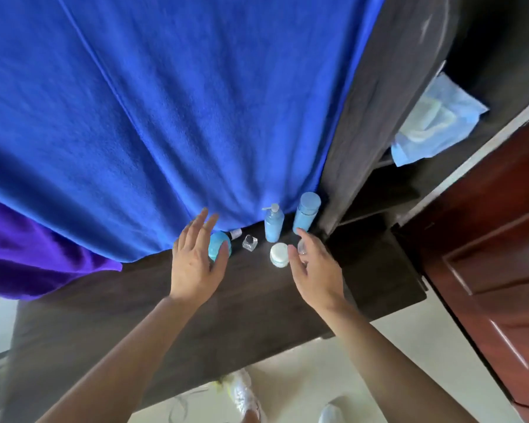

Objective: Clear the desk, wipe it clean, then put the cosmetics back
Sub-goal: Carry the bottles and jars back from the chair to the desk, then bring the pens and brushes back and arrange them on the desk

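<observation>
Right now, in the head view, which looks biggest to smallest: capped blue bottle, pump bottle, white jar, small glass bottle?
1. capped blue bottle
2. pump bottle, slightly slimmer
3. white jar
4. small glass bottle
The jar stands nearer the camera, so places 3 and 4 are unsure.

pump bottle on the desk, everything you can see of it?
The pump bottle is a pale blue, plastic-looking cylinder with a white pump head whose nozzle points left. It stands upright on the dark desk, in front of the hanging blue cloth, left of the taller capped bottle. Neither the left hand nor the right hand touches it.
</observation>
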A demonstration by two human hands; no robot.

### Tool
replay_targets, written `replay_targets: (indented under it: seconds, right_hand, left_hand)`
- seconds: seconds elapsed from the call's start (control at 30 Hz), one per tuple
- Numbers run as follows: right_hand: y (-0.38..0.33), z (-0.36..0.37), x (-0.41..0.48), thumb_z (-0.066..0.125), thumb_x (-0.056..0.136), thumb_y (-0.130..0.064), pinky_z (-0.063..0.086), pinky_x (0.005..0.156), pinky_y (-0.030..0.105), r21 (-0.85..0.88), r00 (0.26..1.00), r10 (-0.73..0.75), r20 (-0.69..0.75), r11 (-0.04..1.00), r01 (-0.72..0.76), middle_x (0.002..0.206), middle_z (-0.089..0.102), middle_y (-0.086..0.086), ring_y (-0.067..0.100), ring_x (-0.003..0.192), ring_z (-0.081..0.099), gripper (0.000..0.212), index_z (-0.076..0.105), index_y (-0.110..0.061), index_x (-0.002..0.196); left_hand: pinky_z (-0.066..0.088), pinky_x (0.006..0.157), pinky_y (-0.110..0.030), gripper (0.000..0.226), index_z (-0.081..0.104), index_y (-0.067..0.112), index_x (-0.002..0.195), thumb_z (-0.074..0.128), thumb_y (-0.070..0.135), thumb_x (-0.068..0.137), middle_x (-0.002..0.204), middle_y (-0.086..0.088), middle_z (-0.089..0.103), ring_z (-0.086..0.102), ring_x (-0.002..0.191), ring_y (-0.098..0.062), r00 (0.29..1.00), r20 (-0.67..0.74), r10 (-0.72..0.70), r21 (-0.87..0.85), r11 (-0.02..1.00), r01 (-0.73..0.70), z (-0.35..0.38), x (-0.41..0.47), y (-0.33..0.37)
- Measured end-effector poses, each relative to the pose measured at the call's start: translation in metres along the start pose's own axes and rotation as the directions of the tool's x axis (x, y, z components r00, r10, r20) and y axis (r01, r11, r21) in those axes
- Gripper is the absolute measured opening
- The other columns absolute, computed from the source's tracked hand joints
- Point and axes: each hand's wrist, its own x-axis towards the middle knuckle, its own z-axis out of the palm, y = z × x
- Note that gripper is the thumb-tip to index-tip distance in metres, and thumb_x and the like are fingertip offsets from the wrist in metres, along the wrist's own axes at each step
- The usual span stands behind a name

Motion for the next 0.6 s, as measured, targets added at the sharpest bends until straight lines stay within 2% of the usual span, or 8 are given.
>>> replay_targets:
  seconds: [0.07,0.2,0.27,0.33,0.47,0.53,0.6]
  right_hand:
    - [0.009,-0.043,-0.002,0.048,0.100,-0.046,0.056,0.083,0.039,0.022,0.997,-0.025,-0.078,0.999,0.027,0.137,0.055,-0.016,0.006,0.099,0.066,0.045,0.046,-0.032,0.142]
    - [0.036,-0.128,-0.011,0.046,0.102,-0.046,0.058,0.068,0.034,-0.036,0.954,-0.096,-0.285,0.995,0.090,0.143,0.053,-0.013,0.000,0.094,0.067,0.044,0.046,-0.030,0.143]
    - [0.056,-0.172,-0.023,0.044,0.102,-0.050,0.057,0.067,0.027,-0.057,0.926,-0.065,-0.373,0.997,0.047,0.143,0.053,-0.013,-0.005,0.093,0.064,0.045,0.045,-0.031,0.143]
    - [0.079,-0.216,-0.042,0.041,0.100,-0.055,0.054,0.073,0.026,-0.070,0.880,0.007,-0.474,0.996,-0.046,0.143,0.051,-0.018,-0.010,0.092,0.060,0.047,0.043,-0.034,0.142]
    - [0.118,-0.302,-0.107,0.040,0.099,-0.057,0.045,0.075,0.026,-0.100,0.730,0.133,-0.671,0.958,-0.267,0.146,0.043,-0.024,-0.010,0.090,0.059,0.048,0.037,-0.040,0.143]
    - [0.129,-0.333,-0.149,0.043,0.098,-0.055,0.043,0.076,0.027,-0.090,0.631,0.179,-0.755,0.925,-0.370,0.145,0.043,-0.024,-0.011,0.089,0.057,0.047,0.035,-0.041,0.142]
    - [0.136,-0.352,-0.198,0.044,0.098,-0.054,0.044,0.079,0.029,-0.077,0.524,0.210,-0.825,0.878,-0.472,0.144,0.045,-0.019,-0.006,0.097,0.057,0.048,0.036,-0.040,0.143]
  left_hand:
    - [0.037,0.107,-0.044,0.052,0.048,0.014,0.142,0.051,0.034,0.094,0.152,-0.007,0.044,0.048,0.131,-0.032,0.993,-0.080,0.083,-0.022,0.996,-0.085,-0.006,0.008,0.043]
    - [0.038,0.107,-0.045,0.047,0.052,0.010,0.138,0.058,0.026,0.094,0.150,-0.009,0.046,0.049,0.132,-0.032,0.933,-0.148,0.327,-0.086,0.936,-0.341,0.008,0.021,0.138]
    - [0.040,0.104,-0.045,0.046,0.055,0.008,0.136,0.061,0.023,0.093,0.149,-0.010,0.047,0.050,0.131,-0.031,0.880,-0.128,0.458,-0.126,0.872,-0.472,0.024,0.023,0.187]
    - [0.040,0.105,-0.047,0.048,0.055,0.008,0.138,0.062,0.024,0.093,0.150,-0.009,0.046,0.049,0.132,-0.031,0.825,-0.079,0.559,-0.180,0.806,-0.564,0.040,0.026,0.236]
    - [0.029,0.114,-0.046,0.059,0.038,0.020,0.151,0.044,0.047,0.098,0.161,-0.007,0.029,0.030,0.146,-0.029,0.672,0.119,0.731,-0.218,0.679,-0.701,0.070,0.023,0.330]
    - [0.025,0.116,-0.049,0.062,0.030,0.024,0.155,0.035,0.052,0.099,0.163,-0.009,0.024,0.023,0.149,-0.031,0.591,0.177,0.787,-0.249,0.617,-0.746,0.083,0.014,0.371]
    - [0.022,0.118,-0.051,0.062,0.023,0.027,0.156,0.030,0.054,0.101,0.165,-0.009,0.018,0.017,0.151,-0.032,0.514,0.213,0.831,-0.307,0.557,-0.772,0.097,-0.003,0.408]
